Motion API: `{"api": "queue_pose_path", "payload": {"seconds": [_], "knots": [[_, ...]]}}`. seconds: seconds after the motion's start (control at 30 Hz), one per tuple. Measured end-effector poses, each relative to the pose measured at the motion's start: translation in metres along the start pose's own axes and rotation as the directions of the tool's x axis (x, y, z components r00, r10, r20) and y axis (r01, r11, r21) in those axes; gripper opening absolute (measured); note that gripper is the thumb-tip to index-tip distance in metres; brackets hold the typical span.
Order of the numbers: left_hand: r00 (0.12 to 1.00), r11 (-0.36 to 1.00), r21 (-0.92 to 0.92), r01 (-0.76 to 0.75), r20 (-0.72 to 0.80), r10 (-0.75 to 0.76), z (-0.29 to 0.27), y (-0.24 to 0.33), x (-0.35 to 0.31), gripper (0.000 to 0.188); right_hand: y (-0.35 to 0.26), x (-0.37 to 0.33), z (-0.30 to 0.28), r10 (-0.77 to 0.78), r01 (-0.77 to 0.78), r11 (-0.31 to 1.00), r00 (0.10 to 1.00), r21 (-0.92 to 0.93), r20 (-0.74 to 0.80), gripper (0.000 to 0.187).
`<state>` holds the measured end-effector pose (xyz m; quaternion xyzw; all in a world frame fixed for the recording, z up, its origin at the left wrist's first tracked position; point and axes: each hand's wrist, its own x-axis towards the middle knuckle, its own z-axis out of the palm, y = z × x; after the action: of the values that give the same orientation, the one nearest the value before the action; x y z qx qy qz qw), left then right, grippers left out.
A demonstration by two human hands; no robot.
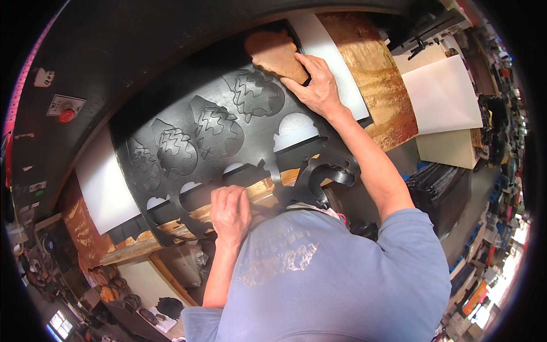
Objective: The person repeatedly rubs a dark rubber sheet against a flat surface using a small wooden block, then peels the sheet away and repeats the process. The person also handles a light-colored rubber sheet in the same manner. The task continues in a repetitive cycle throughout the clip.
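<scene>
My right hand (pixel 319 86) reaches to the far side of the black sheet (pixel 171 122) and grips a flat, tan cutting die (pixel 276 52) with a wavy edge between thumb and fingers. The die lies on the sheet, partly in shadow. Left of it runs a row of several cut outlines (pixel 218 129), rounded with zigzag lines inside. My left hand (pixel 230 215) is closed at the sheet's near edge, its fingers curled under; whatever it may hold is hidden. Between the hands, a curled strip of black offcut (pixel 312 181) hangs over the near edge, beside rounded cut-out gaps.
A white board (pixel 108 176) lies beneath the sheet on a worn brown bed (pixel 364 68). Overhead on the left is a dark machine beam with a red push button (pixel 67 115). White sheets (pixel 441 97) lie at the right, above stacked black material (pixel 439 185).
</scene>
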<state>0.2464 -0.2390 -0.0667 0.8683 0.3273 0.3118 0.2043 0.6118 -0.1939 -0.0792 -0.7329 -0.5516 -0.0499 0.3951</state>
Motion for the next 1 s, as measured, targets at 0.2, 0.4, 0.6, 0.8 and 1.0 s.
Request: {"api": "queue_pose_path", "payload": {"seconds": [0.2,0.4,0.6,0.8,1.0], "knots": [[0.999,1.000,0.007,-0.002,-0.036,0.002,-0.002,0.000,0.002,0.025,-0.028,0.023,-0.048,0.052,-0.011,0.978,0.980,0.207,-0.190,0.025],[0.996,1.000,0.024,0.013,-0.093,-0.010,-0.001,0.002,0.003,0.014,-0.092,0.083,-0.076,-0.228,0.349,0.884,0.903,0.312,-0.364,0.011],[0.989,0.999,0.049,-0.008,-0.150,0.015,0.000,0.008,0.006,0.008,-0.087,0.023,-0.078,-0.278,0.322,0.914,0.940,0.247,-0.196,0.009],[0.986,0.986,0.165,0.003,-0.165,0.024,0.004,0.007,0.004,0.014,-0.046,-0.123,-0.084,0.355,-0.356,0.902,0.933,0.244,0.050,0.010],[0.994,0.985,0.171,0.038,-0.105,-0.020,0.004,0.010,0.007,0.019,-0.037,-0.136,-0.070,-0.069,0.079,0.993,0.992,0.089,-0.109,0.009]]}}
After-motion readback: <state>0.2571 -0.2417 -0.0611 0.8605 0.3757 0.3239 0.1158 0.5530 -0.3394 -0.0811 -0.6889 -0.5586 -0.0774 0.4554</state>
